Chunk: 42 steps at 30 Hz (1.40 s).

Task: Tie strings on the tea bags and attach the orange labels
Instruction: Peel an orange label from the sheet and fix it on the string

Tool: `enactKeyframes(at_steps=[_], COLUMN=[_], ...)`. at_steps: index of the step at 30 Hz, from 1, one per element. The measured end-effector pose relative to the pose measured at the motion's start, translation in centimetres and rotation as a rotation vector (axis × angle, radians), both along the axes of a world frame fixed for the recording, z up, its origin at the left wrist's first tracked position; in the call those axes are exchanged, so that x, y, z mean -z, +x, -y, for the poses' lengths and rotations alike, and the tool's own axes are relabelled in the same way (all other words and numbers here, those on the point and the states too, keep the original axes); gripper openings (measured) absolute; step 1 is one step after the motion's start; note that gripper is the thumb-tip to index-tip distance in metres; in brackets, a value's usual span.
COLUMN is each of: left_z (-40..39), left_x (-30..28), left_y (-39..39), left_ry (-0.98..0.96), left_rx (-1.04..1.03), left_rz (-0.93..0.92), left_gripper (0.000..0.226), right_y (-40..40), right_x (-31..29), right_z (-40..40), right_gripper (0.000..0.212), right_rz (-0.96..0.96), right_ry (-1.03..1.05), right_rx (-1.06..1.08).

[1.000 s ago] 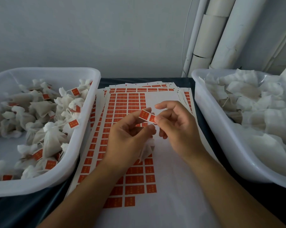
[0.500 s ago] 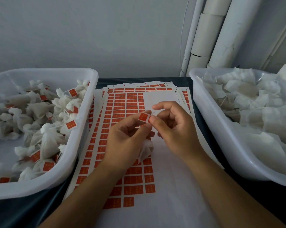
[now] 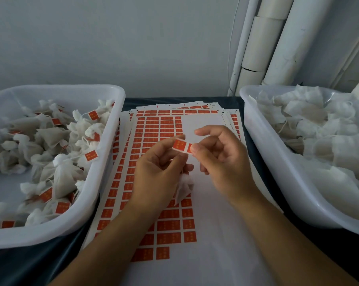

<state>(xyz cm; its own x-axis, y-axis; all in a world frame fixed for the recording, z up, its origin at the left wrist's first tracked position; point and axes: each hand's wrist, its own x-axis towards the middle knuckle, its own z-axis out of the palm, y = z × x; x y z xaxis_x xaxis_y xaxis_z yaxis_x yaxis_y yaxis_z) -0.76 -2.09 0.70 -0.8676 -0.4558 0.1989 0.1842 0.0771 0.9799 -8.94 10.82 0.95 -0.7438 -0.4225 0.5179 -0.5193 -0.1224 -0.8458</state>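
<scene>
Both hands meet above the top label sheet (image 3: 207, 228). An orange label (image 3: 181, 145) is pinched between them: my left hand (image 3: 160, 172) holds its left end with thumb and forefinger, and my right hand (image 3: 220, 159) pinches its right end. A white tea bag (image 3: 183, 187) hangs below my left hand, held by its lower fingers; its string is hidden. The sheet carries rows of orange labels, with its right part peeled bare.
A white tub (image 3: 104, 182) on the left holds several tea bags with orange labels. A white tub (image 3: 277, 172) on the right holds a heap of unlabelled white bags. More label sheets (image 3: 174, 109) are stacked beneath. White pipes (image 3: 277, 38) stand at the back right.
The label, half covered by my right fingers half a second ago, is spread out between the two hands again. Both hands stay in place over the sheet.
</scene>
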Motion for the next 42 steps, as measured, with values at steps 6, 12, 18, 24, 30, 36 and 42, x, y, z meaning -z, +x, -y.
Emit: enactKeyframes(at_steps=[6,12,18,24,30,36,42], left_z=[0.0,-0.1,-0.1,-0.1,-0.2,-0.1,-0.3], left_x=[-0.2,-0.4,-0.1,0.1,0.1,0.1,-0.2], left_y=[0.0,-0.2,-0.1,-0.2,-0.1,-0.2,-0.1], left_ry=[0.006,0.021,-0.056,-0.056,-0.052,-0.126,-0.126], left_rx=[-0.013,-0.066,-0.038,-0.053,-0.032,-0.063,-0.035], left_rz=[-0.019,0.013,-0.033,0.026,0.053,0.031,0.01], left_gripper=[0.029,0.011,0.018,0.034,0.026,0.011,0.009], right_y=[0.5,-0.7,-0.5,-0.1,-0.1,0.0,0.1], right_x=[0.2,-0.5,-0.1,-0.3,-0.4,-0.4,-0.4], right_z=[0.3,-0.4,0.0,0.1,0.1,0.1,0.1], right_gripper=[0.018,0.009,0.01,0.011,0.012,0.011,0.011], right_rz=[-0.059,0.144,0.128,0.082,0.09,0.092,0.088], right_ry=[0.042,-0.218,-0.143,-0.119,-0.12,-0.126,-0.11], right_rx=[0.023,0.2,0.185,0.166,0.179,0.171,0.17])
